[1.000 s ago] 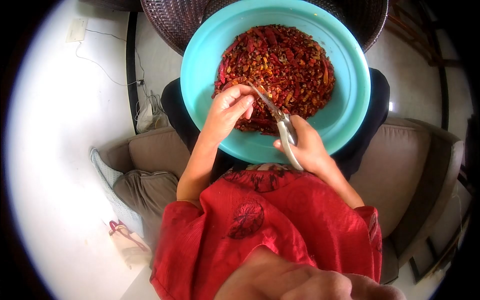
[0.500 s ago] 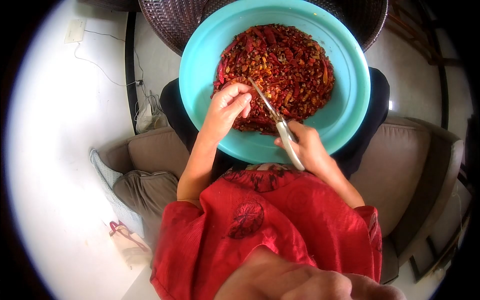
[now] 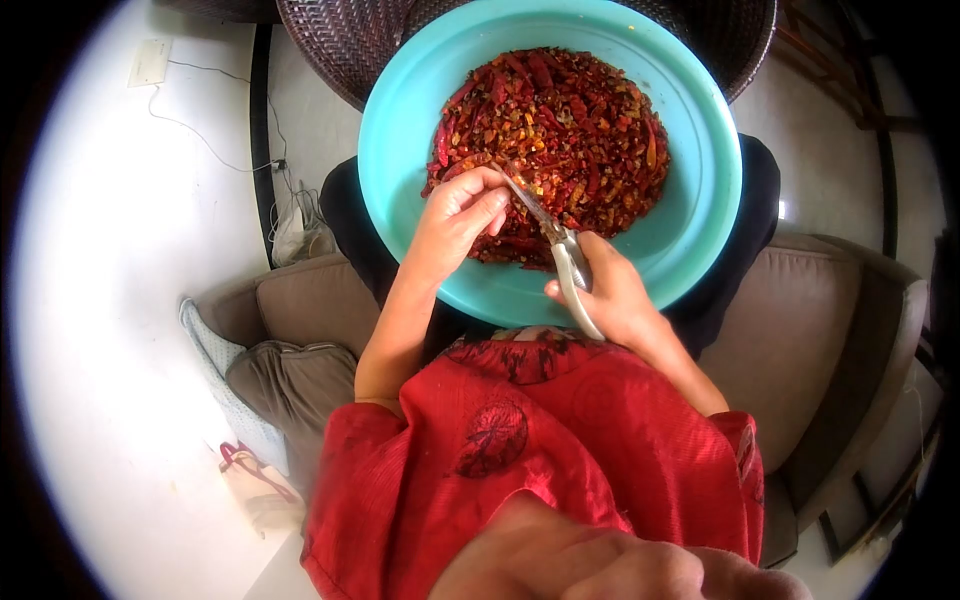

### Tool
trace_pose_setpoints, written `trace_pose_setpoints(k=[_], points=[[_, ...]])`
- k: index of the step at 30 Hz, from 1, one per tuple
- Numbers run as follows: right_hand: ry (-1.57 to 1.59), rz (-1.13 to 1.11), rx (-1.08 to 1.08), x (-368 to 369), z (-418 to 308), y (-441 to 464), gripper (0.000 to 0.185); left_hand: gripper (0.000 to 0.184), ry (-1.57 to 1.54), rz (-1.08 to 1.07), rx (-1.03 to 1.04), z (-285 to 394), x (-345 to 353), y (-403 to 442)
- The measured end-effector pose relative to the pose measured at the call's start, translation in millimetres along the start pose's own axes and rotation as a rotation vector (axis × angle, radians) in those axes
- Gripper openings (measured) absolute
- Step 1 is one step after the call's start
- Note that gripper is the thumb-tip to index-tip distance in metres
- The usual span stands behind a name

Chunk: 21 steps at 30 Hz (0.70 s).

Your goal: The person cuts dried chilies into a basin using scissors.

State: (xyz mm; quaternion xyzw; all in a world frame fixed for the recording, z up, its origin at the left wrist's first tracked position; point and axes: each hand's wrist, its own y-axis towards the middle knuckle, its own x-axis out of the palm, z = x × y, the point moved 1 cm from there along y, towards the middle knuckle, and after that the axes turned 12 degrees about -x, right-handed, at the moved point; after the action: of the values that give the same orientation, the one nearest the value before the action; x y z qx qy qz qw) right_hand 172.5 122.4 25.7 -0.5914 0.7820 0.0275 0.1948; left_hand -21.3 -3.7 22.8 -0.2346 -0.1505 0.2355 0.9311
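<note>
A wide turquoise basin (image 3: 690,240) rests on my lap and holds a heap of cut dried red chilies (image 3: 570,140). Over the heap's near left side, my left hand (image 3: 462,215) pinches a dried chili, mostly hidden by the fingers. My right hand (image 3: 615,295) grips a pair of scissors (image 3: 568,265) with pale handles. The blades point up and left, their tips right beside my left fingertips. Whole-looking chili pieces lie among the small bits.
Behind the basin stands a dark woven basket (image 3: 340,45). I sit on a brown sofa (image 3: 790,340), with a dark garment (image 3: 290,385) lying to the left. Cables (image 3: 285,185) run along the floor at left, and a pale bag (image 3: 260,490) sits lower left.
The scissors have turned slightly in my right hand, and their tips have come closer to my left fingertips. My left hand has barely moved.
</note>
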Motion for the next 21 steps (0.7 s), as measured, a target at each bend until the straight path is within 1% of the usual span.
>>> trace_pose_setpoints(k=[1, 3, 4, 6, 7, 9, 13, 15, 16, 18, 19, 21], points=[[0.000, 0.000, 0.001, -0.4, -0.4, 0.3, 0.052, 0.014, 0.005, -0.006, -0.007, 1.3, 1.6, 0.0], [-0.044, -0.033, 0.029, -1.8, -1.7, 1.4, 0.060, 0.014, 0.009, -0.013, -0.014, 2.2, 3.3, 0.1], [-0.044, -0.033, 0.029, -1.7, -2.4, 1.6, 0.060, 0.014, 0.011, -0.012, -0.015, 2.1, 3.8, 0.2], [-0.054, -0.007, 0.038, -1.4, -3.6, 2.1, 0.051, 0.014, 0.012, -0.011, -0.015, 1.6, 3.8, 0.7], [-0.054, -0.007, 0.038, -1.3, -3.2, 1.7, 0.051, 0.014, 0.027, 0.017, -0.009, 0.8, 2.9, 1.3], [0.022, -0.024, 0.072, -0.9, -1.3, 0.4, 0.043, 0.015, 0.043, 0.044, -0.003, -0.7, 0.5, 2.1], [0.051, -0.048, 0.088, 0.0, -1.0, -0.3, 0.041, 0.014, 0.043, 0.075, -0.007, 0.5, -3.2, 1.2], [0.062, 0.070, -0.015, 2.4, -4.0, -1.2, 0.039, 0.014, 0.050, 0.089, -0.006, 1.5, -3.0, 0.4], [0.062, 0.070, -0.016, 1.7, -4.0, -0.7, 0.039, 0.014, 0.026, 0.068, 0.000, 1.6, -2.4, 0.3], [-0.067, 0.023, -0.037, -0.3, -4.1, 0.2, 0.046, 0.013, 0.002, 0.047, 0.005, 0.8, -1.6, 0.1], [-0.067, 0.023, -0.036, 1.0, -3.0, 0.2, 0.046, 0.013, -0.001, 0.016, -0.001, -0.8, -1.2, 0.2], [-0.071, 0.105, -0.122, 3.8, -0.7, -0.1, 0.040, 0.013, -0.004, -0.016, -0.008, -1.8, 0.8, 0.5]])
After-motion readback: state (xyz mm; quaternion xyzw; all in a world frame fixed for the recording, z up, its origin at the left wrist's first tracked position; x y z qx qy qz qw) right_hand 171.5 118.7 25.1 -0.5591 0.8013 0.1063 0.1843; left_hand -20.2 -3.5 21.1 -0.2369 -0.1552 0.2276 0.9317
